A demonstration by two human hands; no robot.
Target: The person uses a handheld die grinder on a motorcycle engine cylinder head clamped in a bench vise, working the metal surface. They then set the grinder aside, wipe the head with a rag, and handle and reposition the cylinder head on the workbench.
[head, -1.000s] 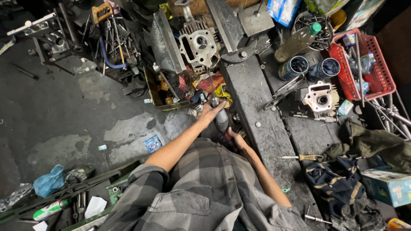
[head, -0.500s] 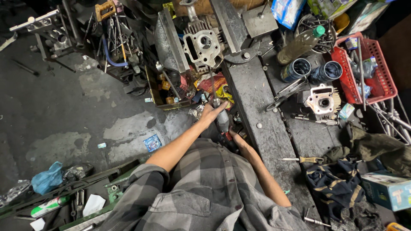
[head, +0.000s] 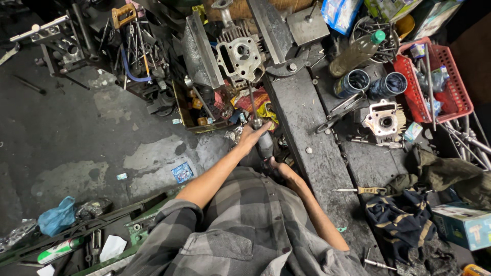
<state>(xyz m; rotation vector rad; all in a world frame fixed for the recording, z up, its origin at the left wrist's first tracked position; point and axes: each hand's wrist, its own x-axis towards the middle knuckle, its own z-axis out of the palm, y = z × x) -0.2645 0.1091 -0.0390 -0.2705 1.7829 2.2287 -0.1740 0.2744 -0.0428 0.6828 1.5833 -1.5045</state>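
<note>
Both hands (head: 263, 148) on grey tool (head: 265, 144) w/ long shaft

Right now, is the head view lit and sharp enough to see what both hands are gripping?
Head view: sharp, no motion blur, wide-angle bending at the edges. The left hand is evenly lit; the dark tool it grips merges with shadow. The right hand is half hidden, so its grip is unclear. The red basket shows no glare.

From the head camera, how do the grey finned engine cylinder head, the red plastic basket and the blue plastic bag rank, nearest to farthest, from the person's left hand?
Measured from the left hand:
1. Grey finned engine cylinder head, straight ahead, just beyond the hand.
2. Red plastic basket, far off to the right.
3. Blue plastic bag, on the dark floor, back and to the left.
</note>
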